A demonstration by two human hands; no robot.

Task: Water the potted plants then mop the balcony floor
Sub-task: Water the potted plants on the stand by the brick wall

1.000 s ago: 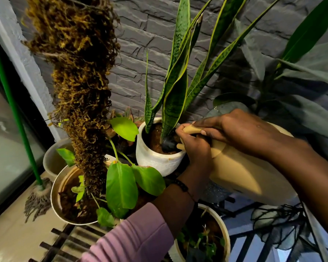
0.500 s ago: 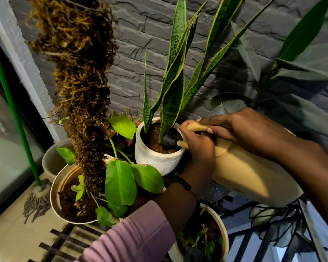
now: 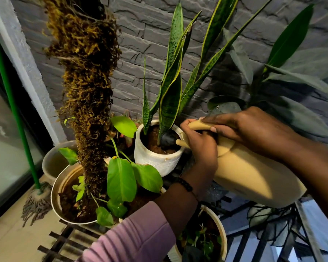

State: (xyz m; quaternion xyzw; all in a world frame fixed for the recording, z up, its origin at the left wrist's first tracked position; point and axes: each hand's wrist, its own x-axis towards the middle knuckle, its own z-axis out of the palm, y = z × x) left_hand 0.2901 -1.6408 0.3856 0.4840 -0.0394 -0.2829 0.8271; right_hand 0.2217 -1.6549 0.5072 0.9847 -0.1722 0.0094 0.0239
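A beige watering can (image 3: 250, 174) is tipped to the left, its black nozzle (image 3: 168, 138) over the soil of a white pot (image 3: 155, 159) that holds a snake plant (image 3: 170, 80). My right hand (image 3: 254, 131) grips the can's handle from above. My left hand (image 3: 201, 146) is wrapped around the spout near the pot's rim. A green-handled mop (image 3: 36, 201) leans at the far left, its grey head on the floor.
A moss pole (image 3: 85, 95) rises from a wide pot (image 3: 64, 186) with broad green leaves. Behind that stands a pale pot (image 3: 53, 163), and a small pot (image 3: 212, 239) sits under my left arm. Dark metal stand bars (image 3: 64, 241), a stone wall and large dark leaves at right.
The can and both hands have shifted slightly, staying over the white pot. The nozzle remains above the soil.
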